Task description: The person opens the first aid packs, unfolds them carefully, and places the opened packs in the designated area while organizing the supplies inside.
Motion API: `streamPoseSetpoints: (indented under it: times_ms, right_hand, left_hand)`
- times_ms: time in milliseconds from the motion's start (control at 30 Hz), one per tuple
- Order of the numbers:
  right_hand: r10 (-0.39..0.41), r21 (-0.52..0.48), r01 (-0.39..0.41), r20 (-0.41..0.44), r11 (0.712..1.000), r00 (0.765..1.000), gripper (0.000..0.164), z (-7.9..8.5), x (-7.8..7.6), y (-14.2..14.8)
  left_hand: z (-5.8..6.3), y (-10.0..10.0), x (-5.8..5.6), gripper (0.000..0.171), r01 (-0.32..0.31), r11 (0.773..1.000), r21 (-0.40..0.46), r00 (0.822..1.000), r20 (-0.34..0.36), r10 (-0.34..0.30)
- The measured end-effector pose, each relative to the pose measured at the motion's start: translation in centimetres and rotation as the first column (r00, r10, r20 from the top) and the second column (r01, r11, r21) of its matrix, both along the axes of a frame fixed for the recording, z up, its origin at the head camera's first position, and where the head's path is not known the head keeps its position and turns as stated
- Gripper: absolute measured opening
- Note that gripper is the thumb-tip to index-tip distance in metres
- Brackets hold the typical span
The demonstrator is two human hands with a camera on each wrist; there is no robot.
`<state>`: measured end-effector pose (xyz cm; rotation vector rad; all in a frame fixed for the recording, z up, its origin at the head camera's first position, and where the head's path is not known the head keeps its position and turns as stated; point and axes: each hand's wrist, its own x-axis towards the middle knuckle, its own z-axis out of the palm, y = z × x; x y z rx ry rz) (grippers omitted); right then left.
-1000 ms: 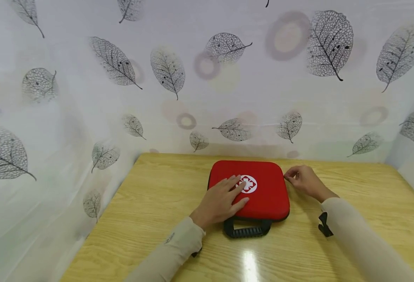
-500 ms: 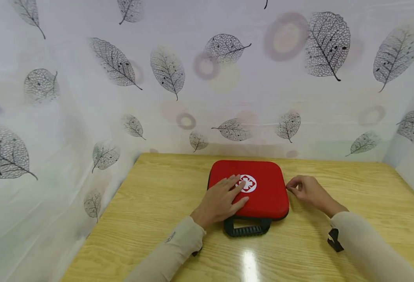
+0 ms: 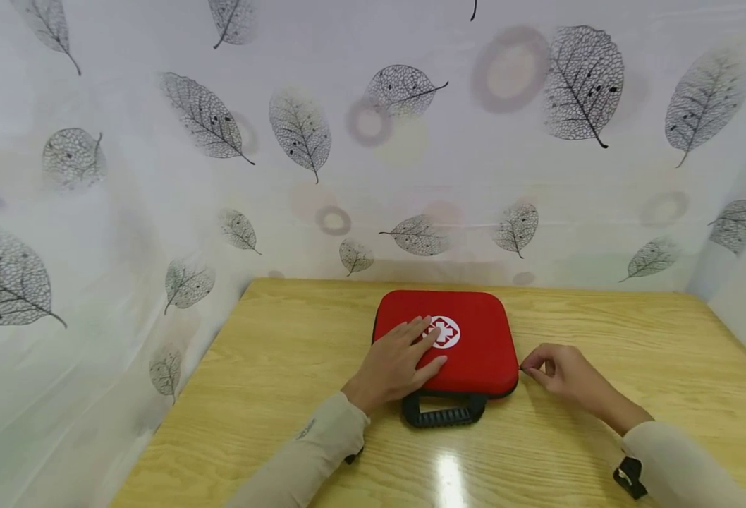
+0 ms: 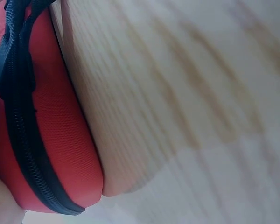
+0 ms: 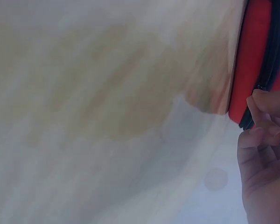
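A red first-aid case [image 3: 474, 353] with a white round emblem lies flat on the wooden table, its black handle [image 3: 444, 416] toward me. My left hand [image 3: 395, 363] rests on the lid's left part with fingers spread. At the case's right side, near the front corner, my right hand [image 3: 563, 374] pinches a small dark zipper pull [image 3: 523, 367] between thumb and forefinger. The right wrist view shows those fingers at the black zipper [image 5: 273, 46] along the case's side. In the left wrist view the zipper [image 4: 30, 158] near the handle has its teeth meshed.
The wooden table [image 3: 271, 381] extends around the case on all sides. Behind it and at both sides hangs a pale sheet [image 3: 322, 233] with a leaf print. Black straps [image 3: 630, 478] sit at the sleeves' cuffs.
My right hand has slid along the case's right side toward me, from near the back to near the front corner, pinching the zipper pull. The left hand stays on the lid.
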<state>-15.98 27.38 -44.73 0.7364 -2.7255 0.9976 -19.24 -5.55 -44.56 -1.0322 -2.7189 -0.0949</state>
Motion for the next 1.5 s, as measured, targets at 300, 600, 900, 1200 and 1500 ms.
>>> streamPoseSetpoints:
  times_ms: [300, 600, 900, 1200, 1500]
  right_hand:
    - [0.040, -0.073, -0.039, 0.013, 0.997, 0.999, 0.016, -0.1, 2.4, -0.4]
    - [0.106, -0.140, -0.106, -0.005, 0.985, 0.994, 0.017, -0.6, 3.3, -0.7]
    - [0.154, -0.206, -0.147, 0.018, 0.967, 0.988, 0.017, -0.9, 3.8, -1.2]
    - [0.099, -0.175, -0.092, 0.032, 0.980, 0.995, 0.020, -0.8, 4.0, -1.7]
    - [-0.007, -0.055, 0.009, 0.029, 0.998, 1.000, 0.015, 0.0, 3.5, -2.0]
  left_hand:
    - [0.3, 0.0, 0.1, 0.057, 0.016, 1.000, 0.009, 1.000, -0.023, -0.016]
    - [0.1, 0.1, 0.2, 0.058, 0.015, 1.000, 0.009, 1.000, -0.022, -0.015]
    - [0.0, 0.1, 0.1, 0.057, 0.019, 1.000, 0.019, 0.999, -0.033, -0.018]
    - [0.4, 0.1, 0.0, 0.058, 0.019, 0.999, 0.027, 1.000, -0.014, -0.019]
    - [0.6, -0.1, 0.6, 0.059, 0.005, 1.000, 0.028, 1.000, 0.018, -0.006]
